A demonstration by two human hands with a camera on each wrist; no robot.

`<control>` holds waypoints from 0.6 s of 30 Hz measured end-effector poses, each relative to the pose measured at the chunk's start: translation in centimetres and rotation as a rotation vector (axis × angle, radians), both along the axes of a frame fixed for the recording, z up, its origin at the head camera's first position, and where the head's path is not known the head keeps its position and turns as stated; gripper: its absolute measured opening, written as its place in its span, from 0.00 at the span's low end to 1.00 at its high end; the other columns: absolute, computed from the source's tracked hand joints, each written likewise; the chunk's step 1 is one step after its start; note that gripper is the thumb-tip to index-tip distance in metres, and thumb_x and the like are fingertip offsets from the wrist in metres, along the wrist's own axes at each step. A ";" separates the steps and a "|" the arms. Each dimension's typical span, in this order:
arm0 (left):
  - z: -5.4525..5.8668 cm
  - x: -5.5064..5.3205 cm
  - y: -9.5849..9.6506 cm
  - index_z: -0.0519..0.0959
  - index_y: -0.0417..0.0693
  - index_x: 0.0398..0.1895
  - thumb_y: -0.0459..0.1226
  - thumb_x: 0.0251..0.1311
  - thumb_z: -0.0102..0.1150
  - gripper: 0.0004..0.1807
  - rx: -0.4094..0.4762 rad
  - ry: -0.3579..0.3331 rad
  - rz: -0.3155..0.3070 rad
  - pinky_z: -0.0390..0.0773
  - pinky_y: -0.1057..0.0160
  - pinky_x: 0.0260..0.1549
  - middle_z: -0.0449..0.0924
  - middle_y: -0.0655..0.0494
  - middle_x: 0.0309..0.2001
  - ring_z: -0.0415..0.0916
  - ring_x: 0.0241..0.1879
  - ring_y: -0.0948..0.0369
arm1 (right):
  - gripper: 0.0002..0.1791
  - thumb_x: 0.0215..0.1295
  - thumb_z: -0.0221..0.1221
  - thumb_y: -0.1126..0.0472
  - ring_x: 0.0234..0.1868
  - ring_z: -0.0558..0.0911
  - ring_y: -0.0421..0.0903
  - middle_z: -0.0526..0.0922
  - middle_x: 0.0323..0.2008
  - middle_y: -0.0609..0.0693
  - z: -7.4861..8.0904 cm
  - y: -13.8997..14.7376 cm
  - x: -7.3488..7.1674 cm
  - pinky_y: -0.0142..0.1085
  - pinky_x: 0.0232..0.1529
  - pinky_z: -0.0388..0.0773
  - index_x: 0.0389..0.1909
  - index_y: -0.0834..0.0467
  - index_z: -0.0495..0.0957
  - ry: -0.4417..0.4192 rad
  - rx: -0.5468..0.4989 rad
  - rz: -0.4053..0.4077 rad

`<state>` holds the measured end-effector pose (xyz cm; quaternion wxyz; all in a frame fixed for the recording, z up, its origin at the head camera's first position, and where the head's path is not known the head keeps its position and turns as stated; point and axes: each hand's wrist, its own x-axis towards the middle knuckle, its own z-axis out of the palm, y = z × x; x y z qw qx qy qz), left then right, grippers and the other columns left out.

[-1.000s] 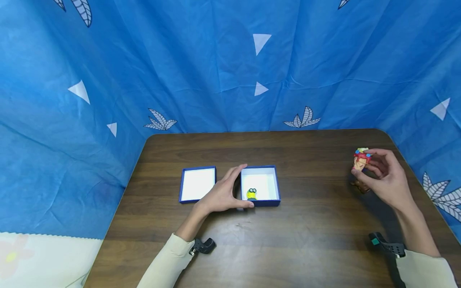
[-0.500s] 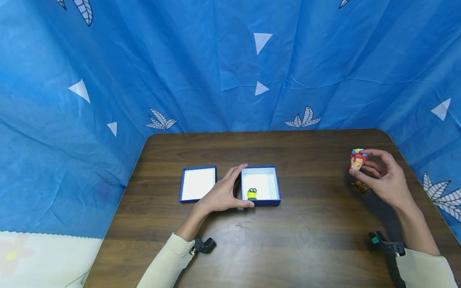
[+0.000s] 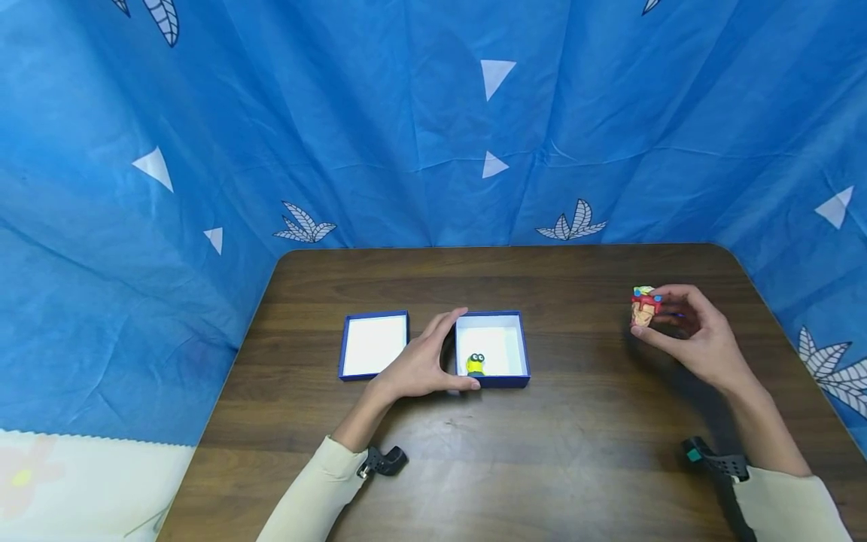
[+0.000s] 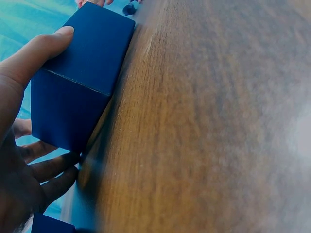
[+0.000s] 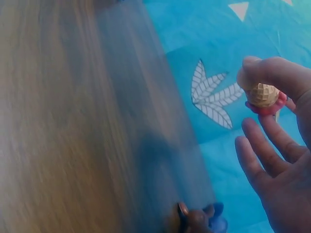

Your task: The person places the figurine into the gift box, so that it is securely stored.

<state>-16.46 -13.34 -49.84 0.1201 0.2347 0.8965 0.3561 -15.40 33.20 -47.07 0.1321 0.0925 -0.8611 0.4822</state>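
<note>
My left hand (image 3: 421, 367) grips the left side of a small blue box (image 3: 503, 382), thumb on the near wall and fingers reaching to the far wall. The box is open-topped and white inside. A yellow toy figure with big round eyes (image 3: 476, 366) sits in its near left corner. Over the right part of the table, my right hand (image 3: 704, 342) pinches a small ice-cream-cone figurine (image 3: 643, 309) between thumb and fingers. It has a tan waffle cone (image 5: 263, 95) and a red upper part with blue bits.
Left of the box lies its blue-rimmed white lid (image 3: 372, 346), partly behind my left hand. A brown figurine (image 5: 197, 221) rests on the wooden table (image 3: 542, 459) below my right hand, hidden mostly in the head view. Blue patterned cloth (image 3: 420, 120) hangs behind the table.
My right hand has carried the ice-cream-cone figurine leftward and slightly nearer, away from the brown figurine. My left hand and the box have stayed in place.
</note>
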 end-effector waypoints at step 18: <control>-0.1 -0.1 0.0 0.45 0.74 0.88 0.67 0.49 0.79 0.68 0.000 -0.009 0.003 0.75 0.34 0.70 0.56 0.56 0.84 0.68 0.77 0.48 | 0.35 0.54 0.78 0.73 0.42 0.80 0.41 0.81 0.44 0.41 0.6 -3.8 -0.4 0.17 0.48 0.76 0.60 0.62 0.71 -0.015 0.004 0.050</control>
